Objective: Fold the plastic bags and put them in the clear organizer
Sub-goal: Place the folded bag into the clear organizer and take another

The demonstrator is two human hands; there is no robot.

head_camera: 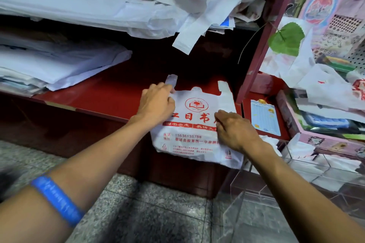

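A white plastic bag (pixel 194 140) with red print lies flat on the red shelf (pixel 110 94), its lower part hanging over the front edge. My left hand (pixel 158 102) rests on the bag's upper left by one handle, fingers bent. My right hand (pixel 235 128) presses on the bag's right side, fingers curled toward the print. The clear organizer (pixel 296 181) stands on the floor at the lower right, with some white bags inside.
A heap of loose white bags (pixel 177 0) spills from the upper shelf, one handle dangling down. Folded white stacks (pixel 59 65) lie at the left. A pink box (pixel 325 122) and more bags crowd the right, past a red post (pixel 262 45).
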